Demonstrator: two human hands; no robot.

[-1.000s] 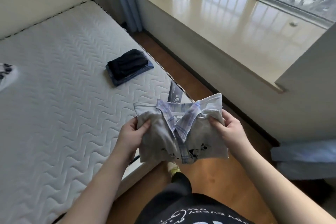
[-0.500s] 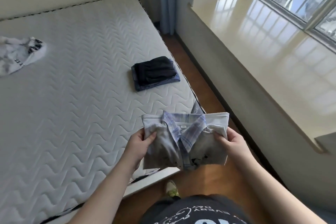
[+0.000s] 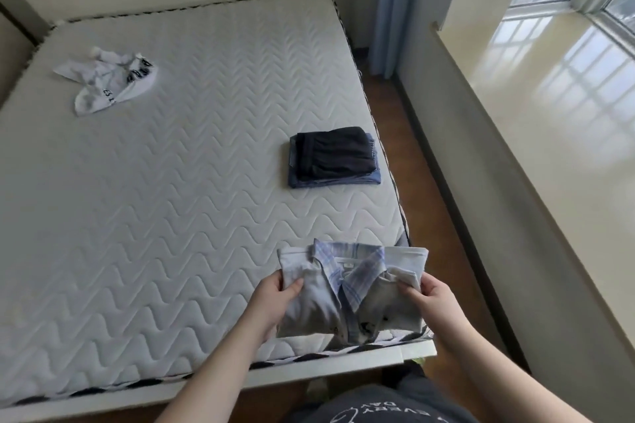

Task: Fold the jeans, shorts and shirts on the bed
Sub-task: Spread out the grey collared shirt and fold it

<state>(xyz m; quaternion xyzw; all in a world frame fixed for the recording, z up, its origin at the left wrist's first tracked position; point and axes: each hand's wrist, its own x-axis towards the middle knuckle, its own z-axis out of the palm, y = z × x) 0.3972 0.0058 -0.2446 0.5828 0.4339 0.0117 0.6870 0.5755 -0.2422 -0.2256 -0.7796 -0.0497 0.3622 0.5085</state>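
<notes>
A folded white shirt with a blue plaid collar (image 3: 354,288) hangs above the near right corner of the bed (image 3: 154,216). My left hand (image 3: 275,297) grips its left side, thumb on top. My right hand (image 3: 429,295) grips its right side. A folded stack lies near the bed's right edge: black shorts (image 3: 333,153) on top of blue jeans (image 3: 343,180). A crumpled white shirt with black lettering (image 3: 106,82) lies at the bed's far left.
A wood floor strip (image 3: 422,182) runs between the bed and a wide glossy window ledge (image 3: 556,106) on the right. A blue curtain (image 3: 388,7) hangs at the far corner. The bed frame's white edge (image 3: 309,367) is in front of me.
The view swung left toward the bed. The held shirt now sits over the bed's near right corner instead of over the floor. Both hands keep the same grip.
</notes>
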